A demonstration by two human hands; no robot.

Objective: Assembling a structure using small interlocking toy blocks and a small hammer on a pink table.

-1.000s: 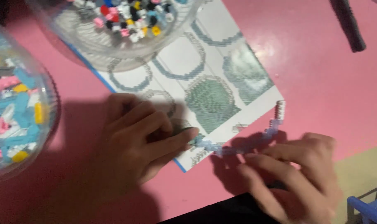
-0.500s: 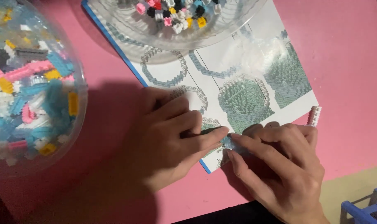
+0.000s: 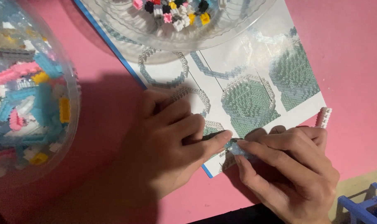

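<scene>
Both hands, left [image 3: 172, 145] & right [image 3: 288, 166], pinch pale-blue brick strip [image 3: 238, 148] (white end curls up), over instruction sheet [image 3: 238, 83].

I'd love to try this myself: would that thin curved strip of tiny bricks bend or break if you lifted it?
The brick strip is one brick wide and long, so it probably flexes and may snap at a joint. It looks light for its size. Both the left hand and right hand pinch it, suggesting it needs support.

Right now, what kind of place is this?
Probably a hobby table at home: a pink tabletop, two clear tubs of tiny bricks, and a building guide under both hands.
</scene>
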